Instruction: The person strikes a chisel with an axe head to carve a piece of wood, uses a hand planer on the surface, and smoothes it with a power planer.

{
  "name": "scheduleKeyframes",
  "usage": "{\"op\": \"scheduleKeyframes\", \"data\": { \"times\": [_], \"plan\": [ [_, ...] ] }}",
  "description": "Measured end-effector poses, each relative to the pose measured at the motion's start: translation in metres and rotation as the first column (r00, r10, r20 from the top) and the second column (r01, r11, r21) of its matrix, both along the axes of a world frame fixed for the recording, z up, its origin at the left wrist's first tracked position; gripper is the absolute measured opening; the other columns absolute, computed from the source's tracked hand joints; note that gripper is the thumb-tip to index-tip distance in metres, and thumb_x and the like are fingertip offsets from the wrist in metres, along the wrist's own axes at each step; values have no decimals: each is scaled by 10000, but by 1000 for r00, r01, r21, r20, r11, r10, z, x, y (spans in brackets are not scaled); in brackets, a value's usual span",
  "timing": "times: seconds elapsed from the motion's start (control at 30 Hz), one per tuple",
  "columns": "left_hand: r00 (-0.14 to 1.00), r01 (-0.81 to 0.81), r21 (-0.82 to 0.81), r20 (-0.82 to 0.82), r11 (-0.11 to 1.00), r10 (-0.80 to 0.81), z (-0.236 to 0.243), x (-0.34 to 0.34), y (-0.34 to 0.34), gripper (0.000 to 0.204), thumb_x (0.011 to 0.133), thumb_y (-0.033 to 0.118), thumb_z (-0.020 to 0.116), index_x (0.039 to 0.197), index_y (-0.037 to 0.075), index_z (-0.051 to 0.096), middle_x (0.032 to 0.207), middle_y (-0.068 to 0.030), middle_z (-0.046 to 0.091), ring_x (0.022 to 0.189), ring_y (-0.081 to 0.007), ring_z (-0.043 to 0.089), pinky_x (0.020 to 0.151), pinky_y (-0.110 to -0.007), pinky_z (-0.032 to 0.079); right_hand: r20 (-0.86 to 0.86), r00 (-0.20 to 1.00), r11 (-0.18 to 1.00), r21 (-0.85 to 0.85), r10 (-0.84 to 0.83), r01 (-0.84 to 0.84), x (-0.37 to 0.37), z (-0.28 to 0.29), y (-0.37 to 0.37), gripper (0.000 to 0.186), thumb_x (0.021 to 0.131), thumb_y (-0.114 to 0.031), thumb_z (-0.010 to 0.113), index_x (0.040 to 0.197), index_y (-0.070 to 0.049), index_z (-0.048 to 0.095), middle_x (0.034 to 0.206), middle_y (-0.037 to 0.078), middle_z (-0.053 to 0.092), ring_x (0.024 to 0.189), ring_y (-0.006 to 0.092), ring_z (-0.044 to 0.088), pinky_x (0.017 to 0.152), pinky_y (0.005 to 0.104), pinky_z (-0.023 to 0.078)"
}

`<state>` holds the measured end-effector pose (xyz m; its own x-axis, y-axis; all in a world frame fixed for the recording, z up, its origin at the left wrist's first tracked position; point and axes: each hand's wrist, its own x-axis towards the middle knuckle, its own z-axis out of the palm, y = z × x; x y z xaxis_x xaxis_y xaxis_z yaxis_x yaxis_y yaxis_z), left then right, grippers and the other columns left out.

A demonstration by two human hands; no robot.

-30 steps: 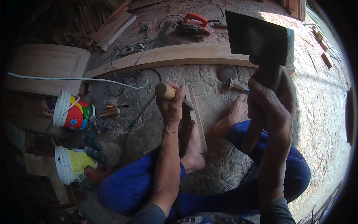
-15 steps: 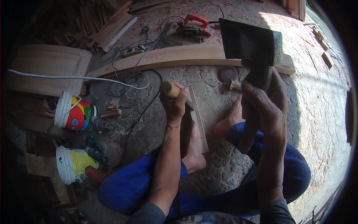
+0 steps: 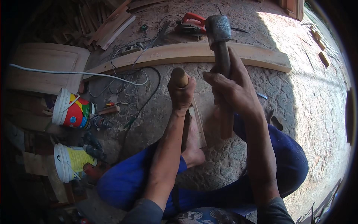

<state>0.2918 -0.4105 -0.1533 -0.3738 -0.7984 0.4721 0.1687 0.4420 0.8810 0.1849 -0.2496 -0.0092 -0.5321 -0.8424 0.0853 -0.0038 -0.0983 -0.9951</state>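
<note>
While the left hand (image 3: 181,93) is closed around one upright round wooden handle (image 3: 179,77), whose lower part is hidden by the fist, the right hand (image 3: 235,84) is clamped on a second tool, a single metal head (image 3: 219,29) on a wooden shaft (image 3: 226,125). The head rises ahead of the right fingers, and the shaft's butt sticks out below the palm. The two hands are side by side, apart from each other. Just below the left hand runs one pale strip of wood (image 3: 199,125), with one bare foot (image 3: 194,155) along its left side; whether the tool under the left fist touches the strip I cannot tell. Ahead of both hands one long wooden beam (image 3: 167,53) lies across the floor, and beyond it, ahead of the left hand and slightly to its right, sits one red power tool (image 3: 192,23), partly behind the metal head. Well to the left of the left hand stand two tilted buckets, one red, yellow and green (image 3: 76,112), the other yellow (image 3: 77,164). Between the left hand and the first bucket lies one screwdriver (image 3: 110,104). Farther left and ahead of that hand are one wooden panel (image 3: 48,63) and one white cable (image 3: 74,71) passing across it.
</note>
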Motion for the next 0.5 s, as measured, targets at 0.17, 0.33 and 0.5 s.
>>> {"op": "scheduleKeyframes", "data": {
  "times": [0.17, 0.33, 0.5],
  "plan": [
    [998, -49, -104, 29, 993, 52, 4, -13, 9, 119, 800, 59, 719, 866, 51, 621, 761, -33, 621, 696, -141, 600, 691, -336, 520, -720, 694, 999, 50, 29, 11, -9, -19, -20, 530, 901, -95, 654, 1396, -36, 474, 1029, 293, 684, 921, 495, 685, 751, 523, 527],
    [999, -51, -75, -2, 996, 51, 1, -9, 7, 141, 807, 79, 729, 908, 41, 638, 804, -57, 666, 726, -167, 646, 716, -338, 538, -822, 539, 978, -210, -185, 15, -1, 37, -7, 491, 913, -39, 634, 1381, -40, 487, 962, 257, 701, 897, 436, 716, 707, 494, 552],
    [994, -56, -124, 91, 991, 67, 4, 0, 3, 171, 802, 78, 738, 946, 37, 655, 834, -71, 679, 768, -178, 665, 736, -349, 543, -837, 539, 996, -81, -93, 46, 10, 58, -6, 346, 921, -33, 616, 1247, -21, 502, 843, 236, 695, 836, 390, 734, 691, 488, 564]
  ]
}}
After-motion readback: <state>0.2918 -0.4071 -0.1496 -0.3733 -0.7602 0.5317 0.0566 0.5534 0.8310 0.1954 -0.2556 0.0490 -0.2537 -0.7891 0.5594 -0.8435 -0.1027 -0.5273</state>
